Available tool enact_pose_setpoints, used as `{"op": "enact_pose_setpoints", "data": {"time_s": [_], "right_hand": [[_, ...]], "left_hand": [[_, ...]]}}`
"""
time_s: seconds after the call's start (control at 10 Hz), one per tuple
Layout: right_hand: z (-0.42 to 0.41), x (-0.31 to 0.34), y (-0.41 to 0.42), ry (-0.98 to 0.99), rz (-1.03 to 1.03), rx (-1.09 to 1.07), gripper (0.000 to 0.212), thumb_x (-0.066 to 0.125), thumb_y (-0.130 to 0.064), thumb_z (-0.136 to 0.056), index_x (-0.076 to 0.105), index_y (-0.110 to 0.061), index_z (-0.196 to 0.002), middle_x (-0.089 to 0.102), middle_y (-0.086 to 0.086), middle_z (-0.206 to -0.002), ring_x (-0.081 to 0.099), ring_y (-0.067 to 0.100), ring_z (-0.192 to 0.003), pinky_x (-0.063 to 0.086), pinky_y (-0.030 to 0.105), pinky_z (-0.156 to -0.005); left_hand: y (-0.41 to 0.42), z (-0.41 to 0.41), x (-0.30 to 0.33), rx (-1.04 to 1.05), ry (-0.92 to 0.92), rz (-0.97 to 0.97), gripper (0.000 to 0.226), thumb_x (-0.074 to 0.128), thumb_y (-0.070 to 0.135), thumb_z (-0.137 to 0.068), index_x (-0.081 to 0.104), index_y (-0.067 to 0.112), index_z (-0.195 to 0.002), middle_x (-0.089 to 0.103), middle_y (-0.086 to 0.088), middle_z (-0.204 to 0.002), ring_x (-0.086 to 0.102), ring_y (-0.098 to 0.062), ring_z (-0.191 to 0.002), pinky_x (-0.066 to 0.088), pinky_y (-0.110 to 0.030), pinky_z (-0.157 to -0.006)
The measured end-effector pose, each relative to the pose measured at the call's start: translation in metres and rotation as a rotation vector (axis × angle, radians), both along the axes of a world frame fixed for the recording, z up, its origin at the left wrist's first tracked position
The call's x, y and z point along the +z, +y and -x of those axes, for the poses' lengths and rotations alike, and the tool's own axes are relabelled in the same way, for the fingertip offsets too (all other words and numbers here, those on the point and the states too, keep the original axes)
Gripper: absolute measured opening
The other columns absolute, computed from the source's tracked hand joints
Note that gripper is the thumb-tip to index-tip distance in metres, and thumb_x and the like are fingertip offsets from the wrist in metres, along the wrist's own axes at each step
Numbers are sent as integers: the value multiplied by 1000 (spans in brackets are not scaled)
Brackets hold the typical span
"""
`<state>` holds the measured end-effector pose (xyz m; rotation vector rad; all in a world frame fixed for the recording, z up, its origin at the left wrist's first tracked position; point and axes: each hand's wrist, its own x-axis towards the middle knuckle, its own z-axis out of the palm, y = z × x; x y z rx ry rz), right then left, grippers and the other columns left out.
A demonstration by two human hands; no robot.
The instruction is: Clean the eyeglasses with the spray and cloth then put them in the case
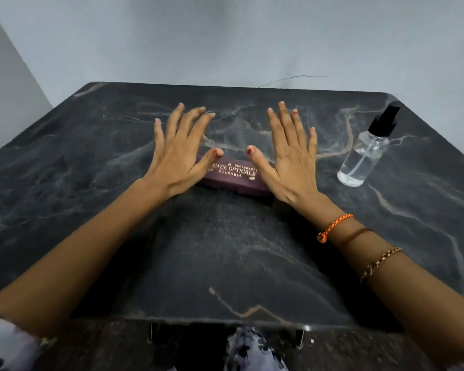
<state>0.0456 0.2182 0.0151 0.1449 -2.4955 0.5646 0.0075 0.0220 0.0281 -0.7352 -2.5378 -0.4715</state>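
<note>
A closed maroon eyeglass case (235, 179) with gold lettering lies in the middle of the dark marble table (225, 263). My left hand (178, 153) hovers over the case's left end, fingers spread and straight. My right hand (289, 159) is over its right end, also spread flat. Both ends of the case are hidden under my hands. A clear spray bottle (364, 159) with a black pump top stands to the right of my right hand, apart from it. No eyeglasses or cloth are visible.
The table's far edge meets a pale wall (225, 36). Its near edge (225, 324) is just above my lap. A thin wire (295, 79) lies behind the far edge. Bracelets circle my right wrist (335, 227).
</note>
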Motion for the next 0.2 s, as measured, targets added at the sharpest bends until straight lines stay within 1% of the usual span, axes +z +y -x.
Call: {"op": "enact_pose_setpoints", "data": {"time_s": [0.1, 0.2], "right_hand": [[25, 14, -7, -30, 104, -41, 69, 31, -55, -87, 21, -17, -144, 15, 2, -156, 5, 19, -144, -3, 45, -115], [57, 43, -4, -92, 57, -90, 70, 33, -53, -91, 15, -12, -145, 8, 4, -157, 1, 19, -144, -7, 48, -114]], "left_hand": [[13, 27, 18, -22, -63, 30, 89, 7, 73, -78, 35, 12, -136, 37, -12, -142, 22, -31, -136, 14, -57, -109], [24, 59, 47, 27, -141, 55, 73, 17, 60, -88, 32, 8, -137, 38, -13, -142, 23, -26, -137, 9, -48, -111]]}}
